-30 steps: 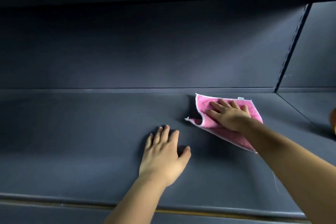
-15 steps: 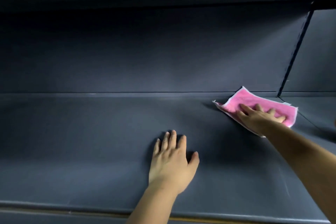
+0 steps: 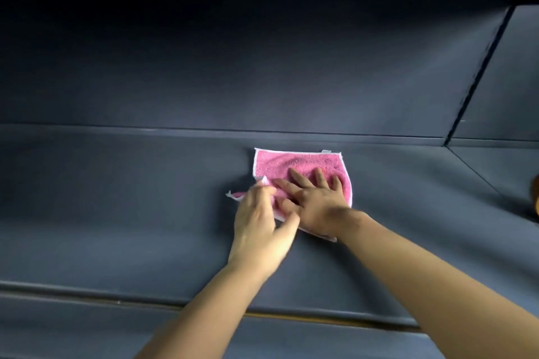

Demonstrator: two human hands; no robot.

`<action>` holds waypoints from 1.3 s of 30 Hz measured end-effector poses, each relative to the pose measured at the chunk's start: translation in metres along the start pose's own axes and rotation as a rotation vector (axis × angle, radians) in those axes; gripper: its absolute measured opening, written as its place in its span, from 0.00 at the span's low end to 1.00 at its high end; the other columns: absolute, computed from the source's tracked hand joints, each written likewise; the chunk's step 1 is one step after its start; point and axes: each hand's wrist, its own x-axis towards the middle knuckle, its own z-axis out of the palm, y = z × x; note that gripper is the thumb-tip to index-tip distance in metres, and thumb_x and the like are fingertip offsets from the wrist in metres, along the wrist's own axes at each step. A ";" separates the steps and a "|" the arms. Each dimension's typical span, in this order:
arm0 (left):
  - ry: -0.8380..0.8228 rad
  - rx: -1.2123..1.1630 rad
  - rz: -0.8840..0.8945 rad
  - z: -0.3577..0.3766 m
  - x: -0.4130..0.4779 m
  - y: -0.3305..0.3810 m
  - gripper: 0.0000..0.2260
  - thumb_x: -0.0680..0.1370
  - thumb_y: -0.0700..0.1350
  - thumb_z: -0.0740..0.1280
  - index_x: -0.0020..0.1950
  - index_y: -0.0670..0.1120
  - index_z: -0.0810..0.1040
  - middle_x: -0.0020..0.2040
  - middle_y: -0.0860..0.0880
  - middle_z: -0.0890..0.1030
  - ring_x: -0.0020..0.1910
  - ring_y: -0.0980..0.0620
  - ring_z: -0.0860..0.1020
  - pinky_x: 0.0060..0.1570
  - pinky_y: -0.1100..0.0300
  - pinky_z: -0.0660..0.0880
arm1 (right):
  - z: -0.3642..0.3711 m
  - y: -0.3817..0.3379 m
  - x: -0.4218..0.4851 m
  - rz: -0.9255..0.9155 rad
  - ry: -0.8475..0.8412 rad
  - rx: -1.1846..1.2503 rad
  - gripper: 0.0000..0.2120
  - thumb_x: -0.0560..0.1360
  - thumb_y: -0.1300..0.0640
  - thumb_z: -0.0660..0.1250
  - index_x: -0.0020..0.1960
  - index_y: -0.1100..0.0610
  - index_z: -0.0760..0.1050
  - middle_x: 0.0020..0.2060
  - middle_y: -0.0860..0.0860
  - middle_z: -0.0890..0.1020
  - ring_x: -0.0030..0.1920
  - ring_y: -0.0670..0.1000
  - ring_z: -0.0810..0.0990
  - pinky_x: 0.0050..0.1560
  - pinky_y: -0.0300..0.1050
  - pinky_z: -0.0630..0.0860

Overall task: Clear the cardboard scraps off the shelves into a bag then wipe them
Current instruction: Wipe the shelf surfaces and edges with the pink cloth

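So the big dark grey shelf (image 3: pixel 116 213) and its back panel (image 3: pixel 233 67) looked the same as half a second before, with the camera shifted a bit so the upright strip (image 3: pixel 478 73) sat further off to the right. The pink cloth (image 3: pixel 291 162) was what had moved: it had been right up by that strip, and now it lay back toward the middle of the shelf, close to the rear edge, mostly flat with its left corner turned up. The right hand (image 3: pixel 318 204) was still on top of it, palm down, fingers spread and pressing it onto the shelf. The left hand (image 3: pixel 256 224) had been flat on the bare shelf, well apart from the cloth, and had come over to the cloth's left edge, fingers curled round that turned-up corner and pinching it, though it was a bit blurry. A small brownish thing (image 3: pixel 535 198) poked in at the far right, couldn't tell what it was.
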 end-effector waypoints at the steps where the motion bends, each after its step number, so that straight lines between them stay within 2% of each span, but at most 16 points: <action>1: -0.011 -0.018 0.000 -0.005 -0.002 -0.003 0.22 0.74 0.54 0.60 0.62 0.44 0.69 0.70 0.51 0.66 0.72 0.53 0.62 0.62 0.70 0.55 | 0.003 0.004 -0.015 -0.024 0.008 0.001 0.25 0.79 0.38 0.42 0.75 0.36 0.42 0.77 0.44 0.41 0.76 0.60 0.38 0.73 0.64 0.36; 4: -0.041 0.134 -0.036 -0.032 0.001 -0.023 0.30 0.71 0.60 0.53 0.69 0.45 0.66 0.75 0.48 0.61 0.75 0.52 0.58 0.67 0.65 0.54 | 0.011 0.023 -0.070 -0.104 -0.009 -0.042 0.37 0.65 0.25 0.30 0.73 0.33 0.40 0.76 0.40 0.41 0.76 0.57 0.38 0.74 0.60 0.38; 6: -0.032 0.340 -0.152 -0.057 0.012 -0.043 0.27 0.77 0.58 0.54 0.73 0.46 0.62 0.77 0.46 0.56 0.76 0.49 0.56 0.72 0.59 0.51 | 0.009 0.038 -0.099 -0.103 -0.008 -0.080 0.46 0.53 0.21 0.26 0.71 0.29 0.42 0.75 0.37 0.44 0.77 0.52 0.42 0.75 0.55 0.41; 10: 0.012 0.521 -0.366 -0.083 0.015 -0.079 0.26 0.80 0.55 0.54 0.75 0.44 0.58 0.78 0.44 0.53 0.78 0.48 0.50 0.75 0.53 0.45 | -0.003 0.046 -0.096 0.041 0.103 0.081 0.44 0.55 0.28 0.34 0.68 0.32 0.60 0.70 0.37 0.61 0.73 0.49 0.57 0.74 0.51 0.48; 13: 0.033 0.522 -0.379 -0.078 0.009 -0.087 0.27 0.80 0.55 0.54 0.75 0.44 0.56 0.78 0.45 0.54 0.78 0.49 0.50 0.75 0.53 0.44 | 0.004 0.024 -0.062 0.100 0.088 0.047 0.39 0.63 0.26 0.37 0.73 0.34 0.49 0.76 0.42 0.50 0.77 0.56 0.45 0.73 0.62 0.41; 16: 0.068 0.513 -0.369 -0.078 0.011 -0.088 0.28 0.80 0.55 0.55 0.76 0.43 0.55 0.78 0.45 0.54 0.78 0.49 0.49 0.75 0.54 0.44 | 0.011 -0.025 -0.039 -0.022 0.019 0.008 0.31 0.76 0.33 0.46 0.76 0.39 0.43 0.77 0.48 0.42 0.75 0.62 0.37 0.70 0.69 0.35; 20: 0.051 0.479 -0.373 -0.080 0.010 -0.089 0.27 0.80 0.54 0.54 0.76 0.43 0.55 0.78 0.45 0.54 0.78 0.50 0.49 0.76 0.55 0.43 | 0.021 -0.077 -0.056 -0.248 -0.014 -0.016 0.32 0.76 0.35 0.48 0.76 0.41 0.41 0.76 0.49 0.37 0.73 0.64 0.31 0.65 0.69 0.26; 23: 0.055 0.465 -0.389 -0.081 0.009 -0.088 0.27 0.80 0.54 0.55 0.76 0.42 0.56 0.78 0.45 0.54 0.78 0.49 0.50 0.76 0.54 0.44 | 0.024 -0.068 -0.076 -0.274 0.012 0.016 0.33 0.73 0.32 0.44 0.75 0.38 0.41 0.74 0.46 0.35 0.73 0.63 0.30 0.65 0.66 0.23; 25: 0.061 0.468 -0.390 -0.082 0.011 -0.088 0.27 0.80 0.54 0.55 0.76 0.42 0.56 0.78 0.45 0.55 0.78 0.49 0.51 0.76 0.54 0.45 | 0.027 -0.048 -0.087 -0.261 0.167 -0.047 0.32 0.72 0.30 0.37 0.73 0.35 0.52 0.75 0.47 0.49 0.75 0.67 0.49 0.68 0.61 0.33; 27: 0.057 0.461 -0.397 -0.081 0.012 -0.087 0.28 0.80 0.54 0.55 0.76 0.42 0.56 0.78 0.45 0.54 0.78 0.49 0.50 0.76 0.54 0.45 | 0.032 -0.026 -0.100 -0.141 0.115 -0.037 0.30 0.74 0.32 0.34 0.70 0.34 0.62 0.66 0.47 0.74 0.63 0.62 0.75 0.65 0.57 0.49; 30: 0.057 0.469 -0.400 -0.080 0.013 -0.087 0.28 0.80 0.55 0.55 0.76 0.43 0.56 0.78 0.45 0.55 0.78 0.49 0.51 0.76 0.54 0.45 | 0.039 0.007 -0.106 -0.077 0.208 -0.076 0.28 0.74 0.31 0.35 0.71 0.37 0.50 0.62 0.45 0.79 0.57 0.58 0.81 0.65 0.58 0.55; 32: 0.057 0.472 -0.393 -0.080 0.013 -0.087 0.28 0.80 0.55 0.55 0.76 0.43 0.57 0.78 0.45 0.55 0.78 0.49 0.52 0.76 0.54 0.46 | 0.029 0.020 -0.105 -0.004 0.182 -0.098 0.28 0.73 0.29 0.34 0.71 0.34 0.41 0.67 0.45 0.73 0.63 0.59 0.77 0.65 0.63 0.65; 33: 0.056 0.472 -0.387 -0.079 0.013 -0.087 0.28 0.80 0.55 0.55 0.75 0.42 0.57 0.78 0.45 0.55 0.77 0.49 0.52 0.76 0.54 0.46 | 0.020 0.019 -0.102 0.041 0.100 -0.082 0.30 0.69 0.27 0.31 0.70 0.32 0.38 0.73 0.44 0.63 0.70 0.61 0.68 0.67 0.66 0.61; 35: 0.053 0.470 -0.382 -0.080 0.012 -0.086 0.28 0.80 0.55 0.55 0.76 0.42 0.56 0.78 0.45 0.55 0.78 0.49 0.52 0.76 0.54 0.46 | 0.017 0.018 -0.091 0.013 0.083 -0.011 0.41 0.56 0.26 0.27 0.69 0.29 0.36 0.74 0.41 0.39 0.77 0.59 0.41 0.71 0.65 0.40; 36: 0.050 0.468 -0.382 -0.080 0.012 -0.086 0.28 0.80 0.55 0.54 0.76 0.43 0.56 0.78 0.45 0.55 0.78 0.49 0.51 0.76 0.54 0.46 | 0.015 0.014 -0.085 0.036 0.052 0.009 0.46 0.52 0.27 0.26 0.71 0.30 0.36 0.74 0.41 0.36 0.76 0.57 0.36 0.71 0.64 0.35; 39: 0.045 0.453 -0.384 -0.080 0.013 -0.085 0.28 0.80 0.55 0.53 0.76 0.43 0.56 0.78 0.45 0.54 0.78 0.49 0.51 0.76 0.54 0.47 | 0.014 -0.005 -0.063 0.071 0.029 0.041 0.51 0.52 0.20 0.29 0.74 0.34 0.39 0.76 0.43 0.38 0.76 0.59 0.35 0.70 0.67 0.33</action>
